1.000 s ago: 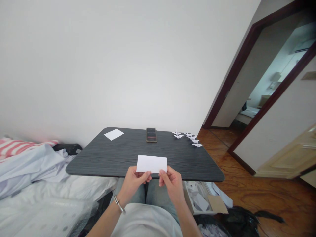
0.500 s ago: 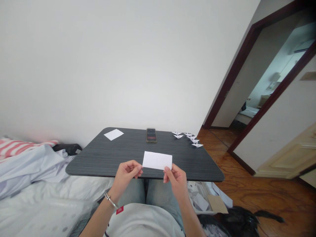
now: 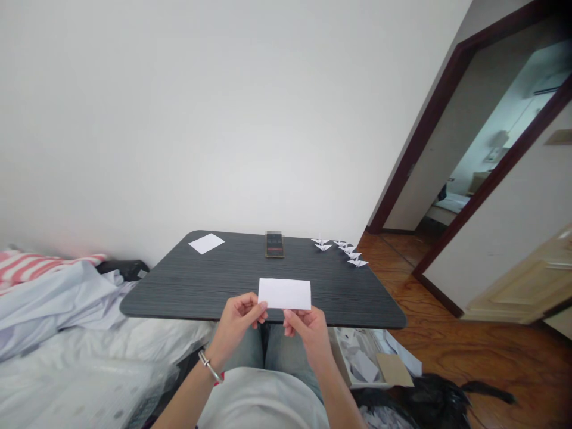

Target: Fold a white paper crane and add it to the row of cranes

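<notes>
A folded white rectangle of paper (image 3: 285, 293) is held above the near edge of the dark grey table (image 3: 214, 286). My left hand (image 3: 236, 325), with a metal bracelet on the wrist, pinches its lower left corner. My right hand (image 3: 308, 328) pinches its lower edge near the middle. Both hands hover over my lap, just in front of the table edge.
A flat white sheet (image 3: 206, 243) lies at the table's far left, a phone (image 3: 274, 244) at the far middle, several white paper cranes (image 3: 342, 248) at the far right. Bedding (image 3: 58, 316) is on the left. A cardboard box with paper (image 3: 370, 363) sits on the wooden floor.
My left hand, which had let go of the paper half a second ago, has taken its lower left corner again. My right hand slid left along the lower edge.
</notes>
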Tool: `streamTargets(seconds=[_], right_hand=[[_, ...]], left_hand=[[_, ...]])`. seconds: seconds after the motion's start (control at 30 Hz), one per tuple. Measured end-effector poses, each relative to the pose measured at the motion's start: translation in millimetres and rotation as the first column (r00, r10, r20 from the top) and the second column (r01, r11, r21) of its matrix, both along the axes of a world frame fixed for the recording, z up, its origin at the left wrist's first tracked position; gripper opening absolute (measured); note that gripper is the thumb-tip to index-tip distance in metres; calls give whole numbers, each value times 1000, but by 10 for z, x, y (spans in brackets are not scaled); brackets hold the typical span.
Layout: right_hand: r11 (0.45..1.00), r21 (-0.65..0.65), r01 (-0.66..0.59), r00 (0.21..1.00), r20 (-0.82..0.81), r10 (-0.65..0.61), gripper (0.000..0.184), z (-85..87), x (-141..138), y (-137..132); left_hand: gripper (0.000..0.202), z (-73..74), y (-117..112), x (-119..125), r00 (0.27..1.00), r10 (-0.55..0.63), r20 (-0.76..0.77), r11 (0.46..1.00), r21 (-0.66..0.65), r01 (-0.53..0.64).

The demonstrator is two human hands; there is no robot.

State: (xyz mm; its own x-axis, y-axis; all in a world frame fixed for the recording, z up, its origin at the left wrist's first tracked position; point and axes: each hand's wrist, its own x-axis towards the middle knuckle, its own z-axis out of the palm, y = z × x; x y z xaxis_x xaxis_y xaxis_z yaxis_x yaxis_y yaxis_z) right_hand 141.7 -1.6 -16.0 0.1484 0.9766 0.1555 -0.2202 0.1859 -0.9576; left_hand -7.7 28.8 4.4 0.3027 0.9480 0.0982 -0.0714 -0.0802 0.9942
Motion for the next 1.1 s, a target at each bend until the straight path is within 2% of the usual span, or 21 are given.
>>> streamTargets(seconds=[0.23,0.5,0.83,1.1], right_hand=[[998,-52,-18,999,-34,16,26,70,-100,-42],[998,-49,-31,1000,-4,31,24,61,-88,-29],[999,-36,11,1000,17,-11,21,-40,83,68],[1000,-6,24,999,30,-23,19,-30,241,84]], left_hand=[[26,46,-79,104,994,-85,-72,994,62,90],[23,54,-84,88,988,-93,-120,990,96,105],[23,-110,23,35,990,-62,-129,995,75,72],[25,-130,40,14,992,-45,-117,997,61,52]])
